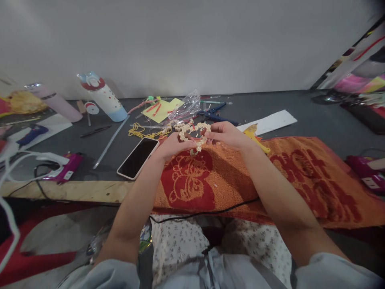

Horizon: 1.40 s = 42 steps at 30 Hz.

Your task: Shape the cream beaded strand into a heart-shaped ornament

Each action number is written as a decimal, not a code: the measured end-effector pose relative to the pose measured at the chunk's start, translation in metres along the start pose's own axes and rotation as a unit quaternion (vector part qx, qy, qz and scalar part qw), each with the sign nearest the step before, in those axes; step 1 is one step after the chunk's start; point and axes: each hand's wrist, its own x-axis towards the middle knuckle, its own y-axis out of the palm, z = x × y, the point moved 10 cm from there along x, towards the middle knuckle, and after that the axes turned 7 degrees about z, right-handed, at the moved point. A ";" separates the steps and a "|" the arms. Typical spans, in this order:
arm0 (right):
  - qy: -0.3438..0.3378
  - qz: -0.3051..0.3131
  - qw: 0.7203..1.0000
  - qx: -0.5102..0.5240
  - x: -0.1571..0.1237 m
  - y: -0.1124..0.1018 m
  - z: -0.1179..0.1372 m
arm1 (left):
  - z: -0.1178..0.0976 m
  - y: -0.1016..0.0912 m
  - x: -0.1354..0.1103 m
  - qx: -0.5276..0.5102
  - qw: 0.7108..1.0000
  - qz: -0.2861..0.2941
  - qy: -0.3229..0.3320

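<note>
Between my two hands is a cream beaded ornament (199,143), roughly heart-shaped, with a bit of red at its top. My left hand (177,143) grips its left side, and my right hand (225,135) pinches the right side. Both hands hold it just above an orange and red towel (228,168). A white-edged phone (138,157) lies by my left wrist. Right of my right hand are a yellow object (255,136) and a white strip (272,122). The undersides of my fingers are partly hidden.
Behind my hands lie blue-handled pliers (218,116), clear plastic wrap (188,106), yellow paper (158,111) and yellow cord (142,132). A white bottle (105,96) and a pink bottle (58,102) stand left. Purple power sockets (67,166) sit at the table edge; a black cable (207,214) crosses the towel's front.
</note>
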 end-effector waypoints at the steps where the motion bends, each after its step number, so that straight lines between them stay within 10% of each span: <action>1: -0.003 -0.008 1.000 0.011 0.000 -0.001 -0.001 | 0.000 0.000 0.000 -0.004 1.000 -0.005 0.000; 18: -0.076 -0.175 0.978 0.086 -0.004 -0.029 0.008 | -0.017 -0.018 -0.004 0.056 0.976 -0.172 0.119; 29: -0.088 -0.185 0.974 0.095 -0.005 -0.019 0.013 | -0.066 0.013 -0.048 0.466 0.765 -0.291 0.336; 42: -0.109 -0.138 0.964 0.199 -0.006 0.005 0.024 | -0.074 0.022 -0.065 0.472 0.726 -0.294 0.403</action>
